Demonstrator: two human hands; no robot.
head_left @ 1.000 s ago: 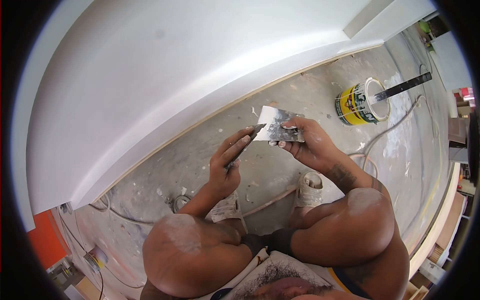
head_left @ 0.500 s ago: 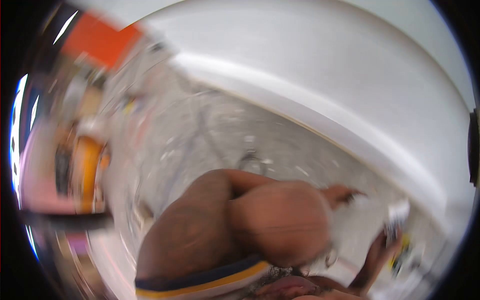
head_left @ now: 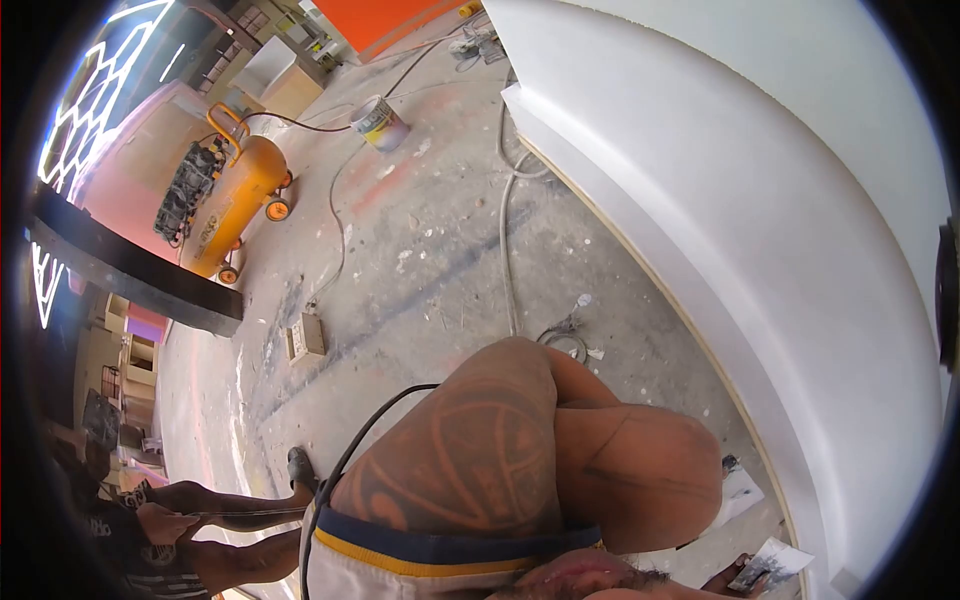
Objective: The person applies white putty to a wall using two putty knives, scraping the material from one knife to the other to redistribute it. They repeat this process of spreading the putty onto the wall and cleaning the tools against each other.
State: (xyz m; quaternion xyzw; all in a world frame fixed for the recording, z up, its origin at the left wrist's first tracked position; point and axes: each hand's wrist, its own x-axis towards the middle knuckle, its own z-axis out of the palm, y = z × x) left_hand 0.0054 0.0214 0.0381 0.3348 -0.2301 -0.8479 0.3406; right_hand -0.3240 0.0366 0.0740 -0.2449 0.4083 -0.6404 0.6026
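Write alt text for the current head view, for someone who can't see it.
The wearer's right hand holds a flat, smeared grey-white scraper near a long, curved white panel; the left hand is hidden. Elsewhere on the stained grey concrete floor are a wheeled orange air compressor and a person in dark clothing.

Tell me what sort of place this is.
Probably an indoor renovation site or finishing workshop: an orange air compressor stands on a paint-spotted concrete floor, and the right hand holds a smeared scraper near a long white surface.
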